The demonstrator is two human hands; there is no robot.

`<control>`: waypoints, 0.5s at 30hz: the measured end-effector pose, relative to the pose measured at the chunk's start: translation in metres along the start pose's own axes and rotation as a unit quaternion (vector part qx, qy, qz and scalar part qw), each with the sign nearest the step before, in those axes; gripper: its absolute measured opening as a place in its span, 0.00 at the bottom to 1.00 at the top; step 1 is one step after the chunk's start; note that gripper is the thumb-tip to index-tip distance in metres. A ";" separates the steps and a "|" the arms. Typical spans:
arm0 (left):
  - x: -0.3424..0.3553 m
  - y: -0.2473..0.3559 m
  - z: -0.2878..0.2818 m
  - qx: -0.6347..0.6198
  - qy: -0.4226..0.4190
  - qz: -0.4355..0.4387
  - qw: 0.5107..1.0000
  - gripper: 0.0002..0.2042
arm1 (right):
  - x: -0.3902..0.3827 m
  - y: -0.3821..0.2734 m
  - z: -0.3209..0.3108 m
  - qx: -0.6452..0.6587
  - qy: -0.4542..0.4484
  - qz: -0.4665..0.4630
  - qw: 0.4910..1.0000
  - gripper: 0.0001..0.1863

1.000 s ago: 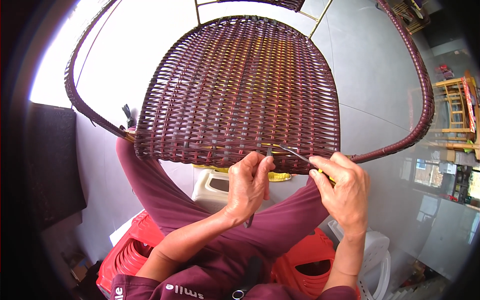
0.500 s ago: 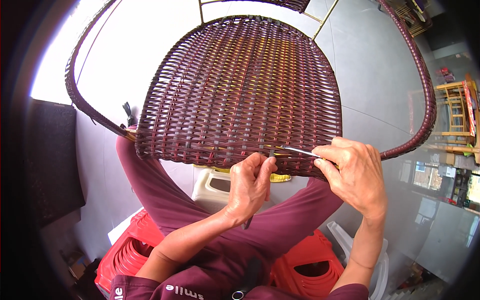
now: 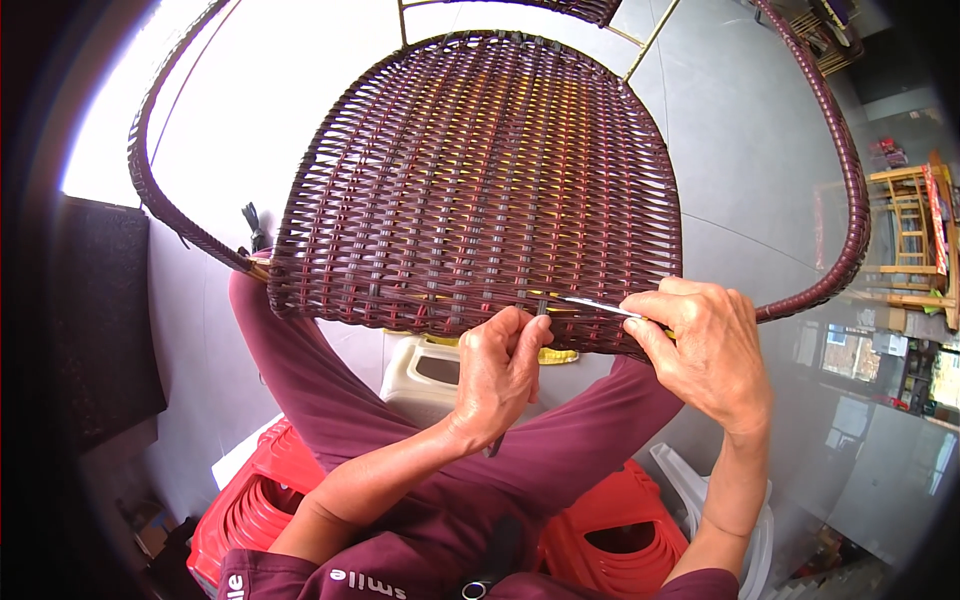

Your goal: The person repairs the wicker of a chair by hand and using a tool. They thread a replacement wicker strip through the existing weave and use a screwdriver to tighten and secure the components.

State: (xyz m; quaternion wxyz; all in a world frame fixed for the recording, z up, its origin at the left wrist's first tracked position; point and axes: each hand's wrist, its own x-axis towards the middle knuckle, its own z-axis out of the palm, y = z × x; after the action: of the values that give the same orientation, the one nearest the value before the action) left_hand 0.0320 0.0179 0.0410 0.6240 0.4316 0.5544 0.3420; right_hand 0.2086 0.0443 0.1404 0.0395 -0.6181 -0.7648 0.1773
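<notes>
A dark red-brown woven chair seat (image 3: 480,180) spans the middle of the view, its near edge over my knees. My right hand (image 3: 705,345) is closed round a slim metal tool (image 3: 600,304), whose tip reaches into the weave close to the near edge. Just left of that tip, my left hand (image 3: 500,370) pinches a dark flat strand (image 3: 542,305) at the seat's edge. The strand's lower part is hidden by my fingers, and so is the tool's handle.
Wrapped armrests (image 3: 858,190) curve out on both sides. Under the seat stands a beige stool (image 3: 415,385). Red plastic stools (image 3: 250,500) flank me. A dark panel (image 3: 105,320) is at the left, and a wooden frame (image 3: 905,235) at the far right.
Both hands keep nearly the same places and grips. The tool in my right hand has shifted very slightly left; the whole view has drifted a little.
</notes>
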 end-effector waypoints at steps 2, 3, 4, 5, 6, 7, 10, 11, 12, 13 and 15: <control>0.000 0.000 0.000 0.001 0.001 0.000 1.000 0.15 | -0.001 0.001 0.002 0.000 -0.001 0.002 1.000 0.06; 0.000 0.000 -0.001 0.000 -0.001 -0.001 1.000 0.15 | -0.001 0.001 0.003 0.002 -0.002 0.004 1.000 0.06; 0.000 0.000 -0.001 -0.002 -0.002 -0.003 1.000 0.15 | -0.002 0.000 0.005 0.002 -0.002 0.003 1.000 0.06; 0.000 0.000 -0.002 -0.002 0.000 -0.003 1.000 0.15 | -0.002 -0.002 0.006 0.007 0.003 0.006 1.000 0.06; 0.000 -0.001 -0.002 -0.002 -0.001 -0.007 1.000 0.15 | -0.004 -0.003 0.008 0.012 0.007 0.009 1.000 0.06; 0.000 -0.001 -0.002 -0.001 -0.002 -0.012 1.000 0.15 | -0.006 -0.002 0.012 0.011 0.007 0.008 1.000 0.06; -0.002 0.004 -0.006 -0.022 -0.026 -0.039 0.999 0.15 | -0.011 0.008 0.021 0.052 0.044 -0.003 0.998 0.04; -0.002 0.005 -0.006 -0.022 -0.026 -0.039 0.999 0.15 | -0.011 0.011 0.022 0.068 0.043 -0.005 0.997 0.04; -0.004 0.005 -0.007 -0.052 -0.036 -0.043 0.997 0.14 | -0.010 0.013 0.021 0.084 0.043 -0.006 0.996 0.04; -0.004 0.005 -0.008 -0.082 -0.045 -0.047 0.994 0.13 | -0.008 0.014 0.019 0.084 0.044 -0.006 0.995 0.04; -0.003 0.004 -0.014 -0.096 -0.057 -0.070 0.991 0.12 | -0.001 0.015 0.013 0.052 0.016 -0.034 0.998 0.04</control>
State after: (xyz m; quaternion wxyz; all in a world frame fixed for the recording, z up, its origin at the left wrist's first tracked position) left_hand 0.0180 0.0189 0.0457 0.7157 0.3483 0.5112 0.3241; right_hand 0.2195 0.0435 0.1239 0.0896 -0.5916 -0.7745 0.2051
